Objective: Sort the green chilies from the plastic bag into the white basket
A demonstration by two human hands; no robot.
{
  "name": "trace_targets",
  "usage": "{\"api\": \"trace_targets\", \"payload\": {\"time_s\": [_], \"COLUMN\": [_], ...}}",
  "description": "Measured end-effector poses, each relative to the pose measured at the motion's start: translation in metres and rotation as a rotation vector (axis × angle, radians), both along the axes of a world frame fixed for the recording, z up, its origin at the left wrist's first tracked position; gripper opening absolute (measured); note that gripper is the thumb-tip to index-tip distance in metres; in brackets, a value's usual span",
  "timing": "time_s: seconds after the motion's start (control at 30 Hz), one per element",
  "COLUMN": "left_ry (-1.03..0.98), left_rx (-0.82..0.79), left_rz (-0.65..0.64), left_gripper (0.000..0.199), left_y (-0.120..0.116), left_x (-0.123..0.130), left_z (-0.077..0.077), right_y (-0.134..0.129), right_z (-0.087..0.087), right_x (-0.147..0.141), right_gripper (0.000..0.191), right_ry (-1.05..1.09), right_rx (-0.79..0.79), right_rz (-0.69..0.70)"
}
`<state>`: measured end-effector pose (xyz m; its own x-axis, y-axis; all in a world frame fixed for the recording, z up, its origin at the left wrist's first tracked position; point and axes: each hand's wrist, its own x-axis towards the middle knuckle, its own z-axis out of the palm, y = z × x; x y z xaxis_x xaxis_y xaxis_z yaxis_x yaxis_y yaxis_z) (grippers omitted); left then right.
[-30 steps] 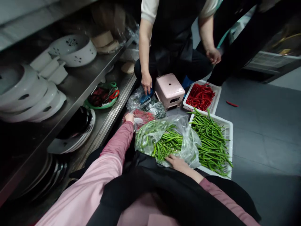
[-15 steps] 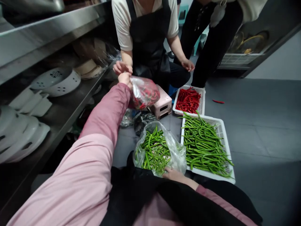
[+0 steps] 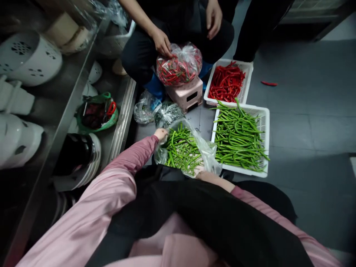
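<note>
Right hand point(image 3: 202, 174) nearest, at the near edge of an open clear bag point(image 3: 210, 155); fingertips meet the green chillies point(image 3: 182, 146) inside, but cannot tell whether they grip plastic. Bag lies between the two hands, mouth up. Left hand point(image 3: 160, 134) a little farther out, fingers curled in, pinching the bag's left rim.

Right of the right fingers, near: white tray point(image 3: 263, 126), heaped with long green chillies. Left of the left fingers, apart: green tub point(image 3: 111, 121) on a low shelf point(image 3: 124, 120), red loop handle point(image 3: 111, 108) in it.

Just past the left fingers: dark knotted bundle point(image 3: 168, 113), smaller clear bundle point(image 3: 145, 107) beside it. Beyond, pink stool point(image 3: 186, 94) bearing a red sack point(image 3: 178, 70); co-worker's hand point(image 3: 162, 42) touches the sack, other hand point(image 3: 213, 20) hangs loose. Past the tray: crate point(image 3: 248, 78) of red chillies point(image 3: 226, 81). Stray chilli point(image 3: 269, 83) on the floor, well out from the right fingers.
</note>
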<state>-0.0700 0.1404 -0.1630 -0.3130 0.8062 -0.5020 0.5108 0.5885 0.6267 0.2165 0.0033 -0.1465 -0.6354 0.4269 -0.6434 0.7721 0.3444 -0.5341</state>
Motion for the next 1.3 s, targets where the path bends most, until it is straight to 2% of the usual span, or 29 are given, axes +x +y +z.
{"api": "trace_targets", "payload": {"time_s": [0.07, 0.1, 0.17, 0.27, 0.4, 0.47, 0.5, 0.57, 0.63, 0.7, 0.77, 0.8, 0.87, 1.0, 1.17, 1.3], "left_ry": [0.005, 0.001, -0.04, -0.168, -0.211, -0.166, -0.128, -0.017, 0.115, 0.189, 0.166, 0.141, 0.112, 0.128, 0.158, 0.203], "left_rx": [0.024, 0.045, 0.111, 0.287, 0.458, 0.483, 0.492, 0.507, 0.469, 0.338, 0.217, 0.207, 0.287, 0.464, 0.437, 0.461], "left_rz": [0.082, 0.108, 0.112, 0.0, -0.251, -0.371, -0.419, -0.477, -0.485, -0.448, -0.391, -0.373, -0.363, -0.32, -0.192, -0.102], "left_gripper": [0.016, 0.017, 0.015, 0.011, 0.016, 0.02, 0.022, 0.023, 0.018, 0.014, 0.012, 0.012, 0.014, 0.019, 0.017, 0.018], "left_y": [-0.016, -0.016, -0.008, 0.002, -0.016, -0.033, -0.041, -0.054, -0.065, -0.073, -0.077, -0.078, -0.077, -0.072, -0.071, -0.064], "left_x": [0.0, 0.001, 0.002, 0.004, 0.023, 0.04, 0.05, 0.069, 0.085, 0.096, 0.102, 0.103, 0.102, 0.095, 0.075, 0.055], "left_z": [-0.001, 0.004, 0.027, 0.087, 0.182, 0.215, 0.224, 0.226, 0.21, 0.188, 0.173, 0.17, 0.176, 0.195, 0.187, 0.185], "right_y": [-0.003, -0.005, -0.013, -0.033, -0.068, -0.082, -0.088, -0.096, -0.101, -0.106, -0.111, -0.114, -0.12, -0.123, -0.117, -0.114], "right_z": [0.013, 0.022, 0.042, 0.075, 0.116, 0.131, 0.136, 0.136, 0.124, 0.106, 0.09, 0.086, 0.084, 0.091, 0.087, 0.093], "right_x": [-0.001, -0.002, 0.0, 0.006, 0.009, 0.007, 0.007, 0.007, 0.009, 0.013, 0.019, 0.021, 0.026, 0.028, 0.029, 0.036], "right_gripper": [0.019, 0.021, 0.022, 0.024, 0.024, 0.024, 0.024, 0.023, 0.019, 0.016, 0.016, 0.017, 0.017, 0.017, 0.018, 0.018], "right_ry": [-0.057, -0.092, -0.142, -0.103, 0.08, 0.155, 0.187, 0.233, 0.225, 0.154, 0.101, 0.096, 0.114, 0.107, 0.075, 0.05], "right_rx": [-0.027, -0.024, 0.035, 0.156, 0.205, 0.207, 0.209, 0.228, 0.267, 0.307, 0.332, 0.347, 0.396, 0.517, 0.587, 0.703], "right_rz": [0.036, 0.052, 0.06, -0.006, -0.109, -0.115, -0.113, -0.106, -0.103, -0.112, -0.116, -0.114, -0.105, -0.079, -0.042, 0.014]}}
